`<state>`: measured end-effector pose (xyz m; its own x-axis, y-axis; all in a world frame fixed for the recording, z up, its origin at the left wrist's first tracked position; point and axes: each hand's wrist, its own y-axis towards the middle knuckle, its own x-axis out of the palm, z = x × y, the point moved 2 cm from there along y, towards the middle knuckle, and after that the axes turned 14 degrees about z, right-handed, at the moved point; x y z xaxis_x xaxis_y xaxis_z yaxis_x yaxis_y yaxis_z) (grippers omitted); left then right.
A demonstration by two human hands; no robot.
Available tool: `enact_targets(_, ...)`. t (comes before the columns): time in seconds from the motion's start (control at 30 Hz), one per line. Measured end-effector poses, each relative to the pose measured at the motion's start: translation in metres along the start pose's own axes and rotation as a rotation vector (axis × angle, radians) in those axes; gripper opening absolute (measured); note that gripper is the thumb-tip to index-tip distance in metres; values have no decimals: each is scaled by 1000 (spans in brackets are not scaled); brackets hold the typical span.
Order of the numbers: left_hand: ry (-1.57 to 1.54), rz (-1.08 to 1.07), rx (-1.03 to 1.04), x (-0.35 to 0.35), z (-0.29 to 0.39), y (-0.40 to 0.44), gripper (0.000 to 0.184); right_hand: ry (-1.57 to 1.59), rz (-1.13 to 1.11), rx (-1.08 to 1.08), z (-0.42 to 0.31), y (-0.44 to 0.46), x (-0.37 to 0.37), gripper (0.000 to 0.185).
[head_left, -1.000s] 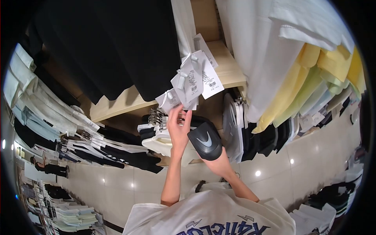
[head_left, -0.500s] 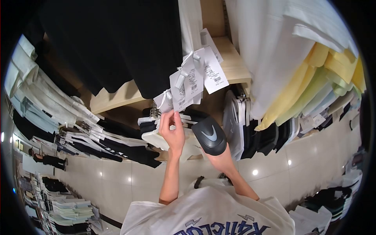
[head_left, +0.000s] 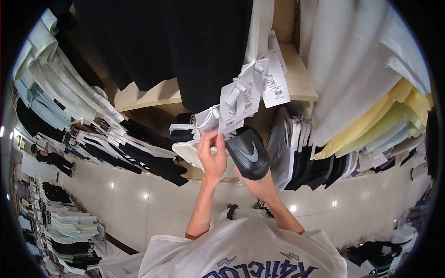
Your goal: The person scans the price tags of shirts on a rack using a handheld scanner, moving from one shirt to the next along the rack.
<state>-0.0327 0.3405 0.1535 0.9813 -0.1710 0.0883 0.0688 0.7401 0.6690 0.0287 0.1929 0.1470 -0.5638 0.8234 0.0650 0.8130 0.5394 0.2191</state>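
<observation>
My left hand point(head_left: 213, 156) pinches the lower edge of a white price tag point(head_left: 229, 116) between thumb and fingertips. Several such tags overlap here, with printed text and barcodes, and small white plastic pieces on strings hang against them. They hang beside the hem of a long black garment point(head_left: 153, 46). In my right hand point(head_left: 259, 187) is a black handheld barcode scanner point(head_left: 248, 155) with a grey V-shaped mark on top. Its front end points at the tags, close to my left fingers. The scanner hides most of my right fingers.
A wooden shelf point(head_left: 150, 96) runs behind the tags. Folded or hung clothes point(head_left: 296, 148) fill the rack below. White garments point(head_left: 345, 65) and yellow ones point(head_left: 366, 134) hang at right. Another person point(head_left: 54, 160) stands far left. More clothing stacks point(head_left: 72, 227) stand lower left.
The tags and black garment appear farther right as the view shifts. My left hand, still pinching the tag, and the scanner are closer together.
</observation>
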Motion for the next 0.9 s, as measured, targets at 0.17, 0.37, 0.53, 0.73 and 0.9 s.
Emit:
enact_targets(0.17,-5,-18,-37,-6,1,1,9,39,19,4,1,1,8,28)
enact_targets(0.37,-16,19,26,-6,3,8,7,-7,-95,4,8,2,5,32)
enact_targets(0.53,-16,23,-6,-7,2,14,5,26,-79,-26,8,3,6,33)
enact_targets(0.73,-44,9,-262,-12,-8,32,16,-39,-67,32,7,8,0,33)
enact_targets(0.9,-143,-62,-413,6,-7,38,30,-22,-70,42,16,9,0,29)
